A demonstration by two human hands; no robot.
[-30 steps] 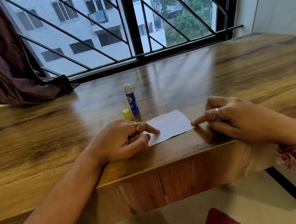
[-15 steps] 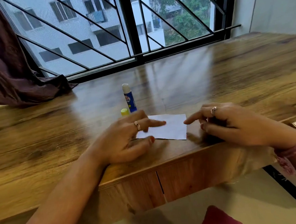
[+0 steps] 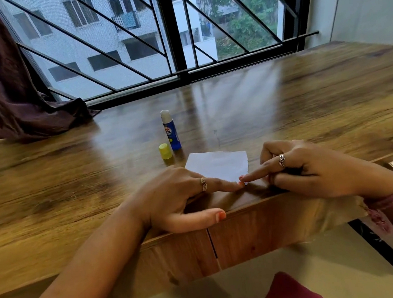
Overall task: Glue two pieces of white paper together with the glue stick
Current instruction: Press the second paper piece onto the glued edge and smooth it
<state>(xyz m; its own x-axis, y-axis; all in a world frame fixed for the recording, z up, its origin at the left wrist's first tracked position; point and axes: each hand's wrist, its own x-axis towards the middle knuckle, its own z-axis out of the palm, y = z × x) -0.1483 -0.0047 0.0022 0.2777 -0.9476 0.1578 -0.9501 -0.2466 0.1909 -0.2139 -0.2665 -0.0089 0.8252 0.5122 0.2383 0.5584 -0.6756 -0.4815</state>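
Observation:
A small white paper (image 3: 219,164) lies flat on the wooden table (image 3: 308,112) near its front edge. Whether it is one sheet or two stacked, I cannot tell. My left hand (image 3: 178,196) rests on the table with its straight fingers on the paper's near edge. My right hand (image 3: 306,168) presses its straight index fingertip on the paper's near right corner, its other fingers curled under. The two fingertips almost meet. Just behind the paper the blue glue stick (image 3: 170,132) stands upright and uncapped, with its yellow cap (image 3: 165,151) beside it on the left.
A barred window (image 3: 179,41) runs along the back of the table. A dark brown curtain (image 3: 3,96) hangs at the back left and spills onto the tabletop. The table's front edge (image 3: 245,206) is directly under my hands.
The paper has turned and shifted slightly right. My left fingers slid along its near edge to the right corner, and my right index finger moved in to meet them.

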